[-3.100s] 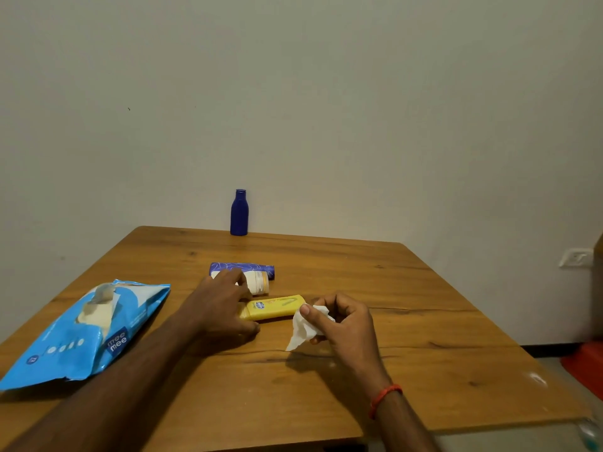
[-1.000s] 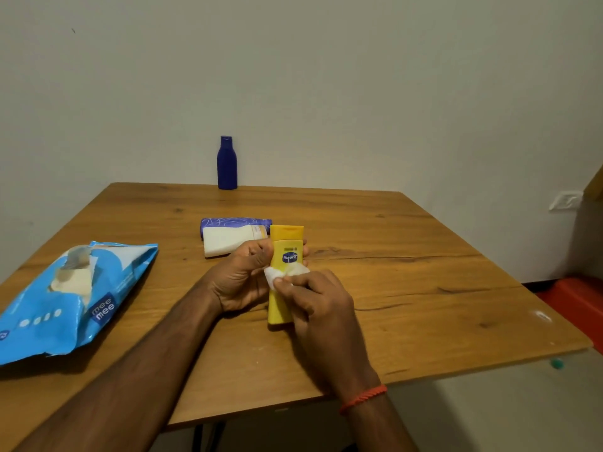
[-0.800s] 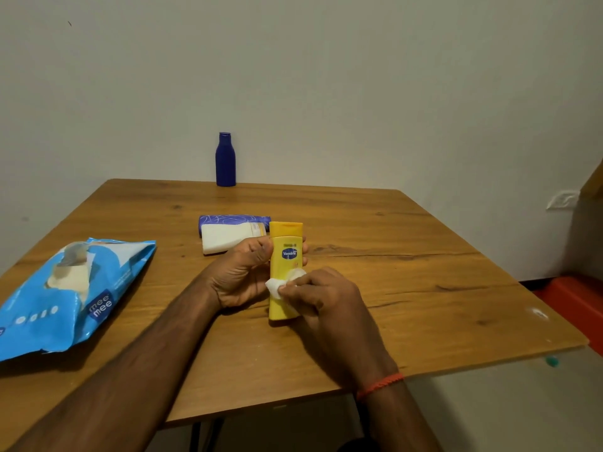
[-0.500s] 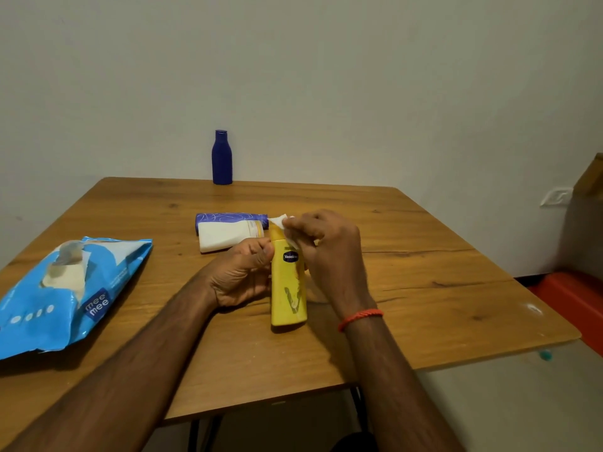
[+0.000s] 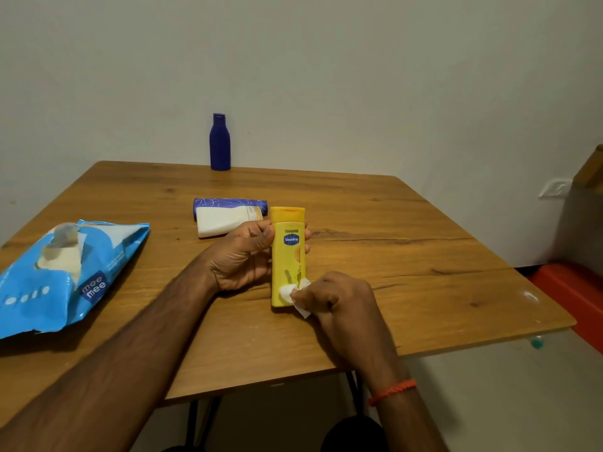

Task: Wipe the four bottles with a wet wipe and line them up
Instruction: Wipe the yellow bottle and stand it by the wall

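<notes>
Left hand (image 5: 243, 256) grips upright yellow bottle (image 5: 288, 256); right hand (image 5: 336, 296) pinches wet wipe (image 5: 288, 293) against it.

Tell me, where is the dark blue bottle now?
The dark blue bottle stands upright at the table's far edge by the wall, behind the two lying bottles.

Smooth glossy plastic yellow bottle (image 5: 288, 256), crinkly shiny wipes pack (image 5: 65, 275), matt grained wooden table (image 5: 391, 256)
</notes>
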`<act>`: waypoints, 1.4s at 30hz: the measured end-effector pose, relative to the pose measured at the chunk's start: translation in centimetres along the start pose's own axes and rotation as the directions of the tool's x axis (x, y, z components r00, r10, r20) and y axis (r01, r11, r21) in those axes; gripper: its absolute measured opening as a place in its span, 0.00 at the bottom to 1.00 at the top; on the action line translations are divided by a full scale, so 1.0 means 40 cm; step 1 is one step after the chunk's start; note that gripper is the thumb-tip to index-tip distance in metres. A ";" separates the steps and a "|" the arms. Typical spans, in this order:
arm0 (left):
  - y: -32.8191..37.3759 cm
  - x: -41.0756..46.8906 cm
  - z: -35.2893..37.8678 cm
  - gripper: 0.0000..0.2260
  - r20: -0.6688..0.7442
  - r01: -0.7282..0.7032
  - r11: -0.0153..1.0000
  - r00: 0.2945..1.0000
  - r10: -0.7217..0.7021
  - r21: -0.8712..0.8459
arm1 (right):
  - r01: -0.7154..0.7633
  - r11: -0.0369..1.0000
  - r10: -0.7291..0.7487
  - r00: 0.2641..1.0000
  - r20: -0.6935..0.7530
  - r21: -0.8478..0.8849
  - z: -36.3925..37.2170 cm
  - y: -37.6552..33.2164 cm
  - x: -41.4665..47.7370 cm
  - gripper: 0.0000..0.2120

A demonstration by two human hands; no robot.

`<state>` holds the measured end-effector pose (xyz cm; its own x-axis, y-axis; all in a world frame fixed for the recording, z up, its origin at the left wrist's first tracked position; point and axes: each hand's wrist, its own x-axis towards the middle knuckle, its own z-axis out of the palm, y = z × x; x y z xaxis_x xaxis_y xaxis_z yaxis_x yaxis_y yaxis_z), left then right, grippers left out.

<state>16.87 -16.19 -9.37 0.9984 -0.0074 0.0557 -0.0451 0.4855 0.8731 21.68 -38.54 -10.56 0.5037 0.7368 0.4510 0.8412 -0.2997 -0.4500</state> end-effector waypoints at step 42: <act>0.005 0.003 0.031 0.38 0.025 -0.020 0.998 1.000 0.019 0.052 | 0.297 0.942 -0.283 0.953 0.104 -0.159 -0.011 -0.008 0.001 0.09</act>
<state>16.93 -17.18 -8.58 0.9962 -0.0205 0.0843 -0.0668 0.4392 0.8959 21.51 -38.68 -10.03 0.2215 0.8506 0.4769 0.9729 -0.1596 -0.1672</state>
